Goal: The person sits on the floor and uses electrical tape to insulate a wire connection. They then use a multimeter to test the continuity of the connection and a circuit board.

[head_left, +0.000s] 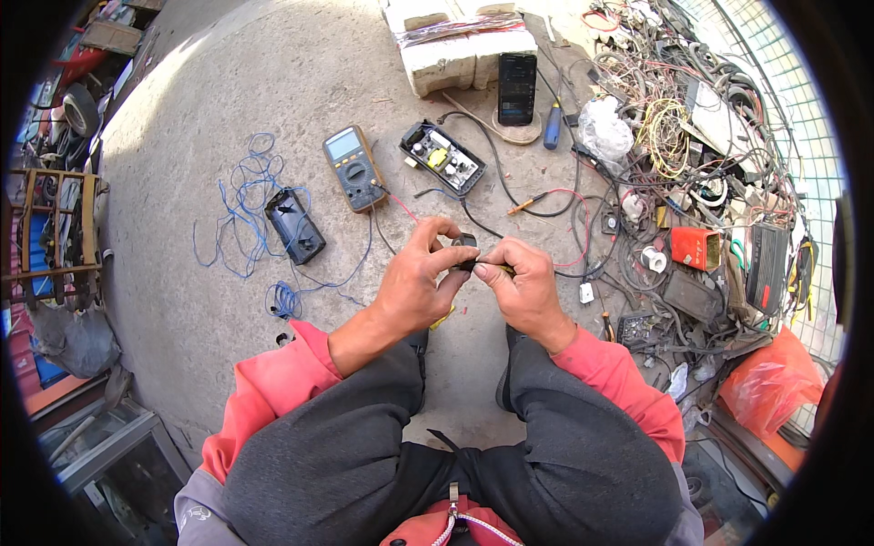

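Observation:
Above my knees, my left hand (424,273) is closed around a small black part (466,244), its make-up hard to tell. My right hand (519,287) pinches at that part's lower right, with what looks like a short lead beside its fingers. Beyond my hands lie a multimeter (355,168) with red and black leads, an opened black casing with a circuit board and yellow component (442,157), and, to the left, an empty black shell (295,224) among tangled blue wires (285,300).
A white foam block (460,62) stands at the back, with an upright phone (517,89) and blue-handled screwdriver (552,126) nearby. Heaped cables (665,127), a red container (694,247) and an orange bag (765,382) line the right. Wooden racks (50,232) and a tyre (80,109) are at left.

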Demonstrator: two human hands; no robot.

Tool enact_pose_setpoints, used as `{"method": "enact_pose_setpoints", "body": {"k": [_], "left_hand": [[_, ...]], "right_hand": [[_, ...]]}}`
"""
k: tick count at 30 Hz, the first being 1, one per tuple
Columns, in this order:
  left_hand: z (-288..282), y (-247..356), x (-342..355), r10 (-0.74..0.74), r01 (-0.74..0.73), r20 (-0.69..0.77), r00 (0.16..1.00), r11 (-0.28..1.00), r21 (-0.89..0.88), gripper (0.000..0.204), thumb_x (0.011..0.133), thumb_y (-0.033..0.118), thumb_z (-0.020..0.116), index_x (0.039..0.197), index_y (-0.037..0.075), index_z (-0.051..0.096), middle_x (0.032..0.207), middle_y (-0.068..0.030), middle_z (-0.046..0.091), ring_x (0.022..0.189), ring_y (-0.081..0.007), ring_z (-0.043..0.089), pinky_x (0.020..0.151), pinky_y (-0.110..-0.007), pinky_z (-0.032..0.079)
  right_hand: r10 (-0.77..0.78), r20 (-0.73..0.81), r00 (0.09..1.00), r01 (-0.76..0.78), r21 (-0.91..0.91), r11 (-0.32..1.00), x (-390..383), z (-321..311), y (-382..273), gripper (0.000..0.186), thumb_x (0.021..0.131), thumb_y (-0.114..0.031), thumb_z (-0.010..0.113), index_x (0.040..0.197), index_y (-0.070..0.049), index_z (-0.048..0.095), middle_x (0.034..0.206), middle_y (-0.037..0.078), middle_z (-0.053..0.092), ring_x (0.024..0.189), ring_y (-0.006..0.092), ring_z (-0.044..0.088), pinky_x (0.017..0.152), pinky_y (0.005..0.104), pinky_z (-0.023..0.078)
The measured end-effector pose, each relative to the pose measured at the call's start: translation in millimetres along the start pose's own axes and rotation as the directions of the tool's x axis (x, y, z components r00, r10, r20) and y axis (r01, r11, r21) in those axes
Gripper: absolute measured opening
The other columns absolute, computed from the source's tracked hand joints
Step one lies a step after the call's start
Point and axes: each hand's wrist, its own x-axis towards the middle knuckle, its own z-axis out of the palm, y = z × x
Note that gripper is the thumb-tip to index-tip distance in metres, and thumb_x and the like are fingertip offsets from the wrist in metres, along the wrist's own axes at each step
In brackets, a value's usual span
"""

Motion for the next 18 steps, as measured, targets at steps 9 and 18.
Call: {"method": "enact_pose_setpoints", "body": {"k": [9,18], "left_hand": [[-14.1,9.3,4.8,-0.128,0.158,0.201,0.971,0.978,-0.139,0.027,0.073,0.002,0.073,0.100,0.002,0.071,0.104,-0.0108,0.057,0.086,-0.0203,0.059,0.072,-0.032,0.049],[-12.5,-5.7,5.6,-0.220,0.275,0.212,0.952,0.920,-0.280,0.011,0.087,0.008,0.068,0.095,0.001,0.071,0.089,-0.0033,0.063,0.079,-0.0135,0.056,0.067,-0.027,0.043]], "right_hand": [[-0.029,-0.029,0.999,0.029,-0.019,0.999,-0.2,1.7,3.2,0.013,0.078,-0.001,0.072,0.079,0.002,0.060,0.071,0.012,0.056,0.058,0.0237,0.053,0.053,0.0341,0.041],[-0.085,0.001,0.996,0.085,-0.009,0.996,1.7,1.9,2.4,0.013,0.078,-0.001,0.073,0.081,0.001,0.061,0.071,0.009,0.056,0.061,0.0184,0.051,0.055,0.0304,0.040]]}}
